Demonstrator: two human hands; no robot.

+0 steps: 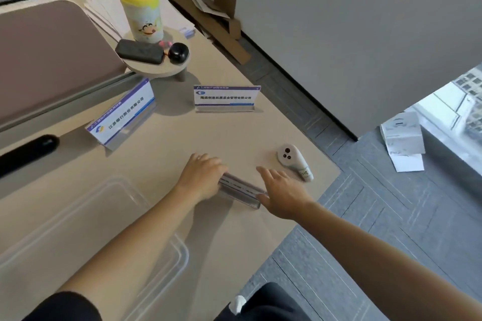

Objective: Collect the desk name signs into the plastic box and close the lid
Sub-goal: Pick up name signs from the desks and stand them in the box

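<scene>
A clear acrylic desk name sign (241, 189) stands near the desk's front right edge, seen from above. My left hand (202, 176) is curled over its left end and grips it. My right hand (283, 191) touches its right end with fingers spread, thumb against the sign's base. Two more name signs stand further back: one with a blue and white card at the left (121, 113), angled, and one in the middle (226, 98) facing me. The clear plastic box (146, 198) lies open at the lower left, under my left forearm.
A white handheld controller (294, 161) lies just right of my right hand near the desk edge. A small round stand (159, 66) holds a yellow-lidded canister, a black case and a black round object. A black cylinder (28, 152) lies at the left. Papers and cardboard sit behind.
</scene>
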